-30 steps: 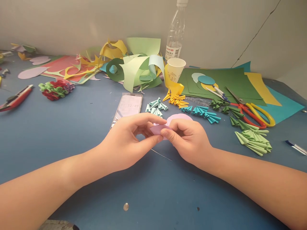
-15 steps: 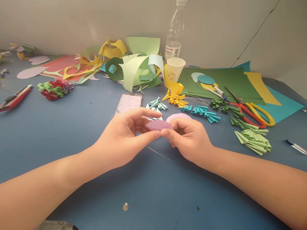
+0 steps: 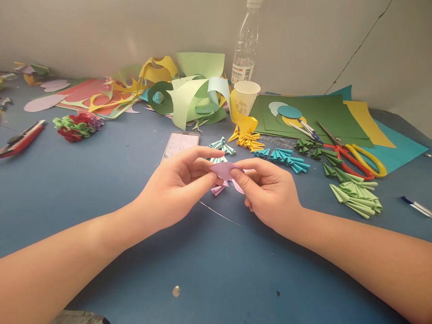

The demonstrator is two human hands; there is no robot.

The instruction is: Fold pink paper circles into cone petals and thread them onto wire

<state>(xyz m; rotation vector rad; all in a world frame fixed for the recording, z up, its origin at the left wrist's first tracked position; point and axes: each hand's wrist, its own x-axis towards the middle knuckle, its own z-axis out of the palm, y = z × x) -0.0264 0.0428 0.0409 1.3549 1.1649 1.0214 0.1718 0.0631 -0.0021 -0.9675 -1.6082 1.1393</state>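
Note:
My left hand (image 3: 184,184) and my right hand (image 3: 270,186) meet over the middle of the table on a small folded piece of light purple paper (image 3: 223,170). My right thumb and fingers pinch its right side. At its left side are my left thumb and fingers, with the index finger stretched out above. Just below the held piece lies a purple paper cone (image 3: 218,190), partly hidden. Beside it, behind my right hand, a purple paper disc (image 3: 239,187) shows in part. Pale blue paper cones (image 3: 222,146) lie beyond my fingers. Near my left wrist runs a thin wire (image 3: 221,213).
A phone (image 3: 182,138) lies behind my left hand. Yellow cones (image 3: 250,141), blue cones (image 3: 286,157) and green cones (image 3: 357,195) spread rightward. Beyond are scissors (image 3: 354,159), a paper cup (image 3: 246,96), a bottle (image 3: 246,49) and paper scraps (image 3: 189,99). A red-handled tool (image 3: 23,139) lies left.
The purple paper has turned in my fingers and now faces me more. My right thumb has shifted onto its right end. The purple cone beneath has come into view.

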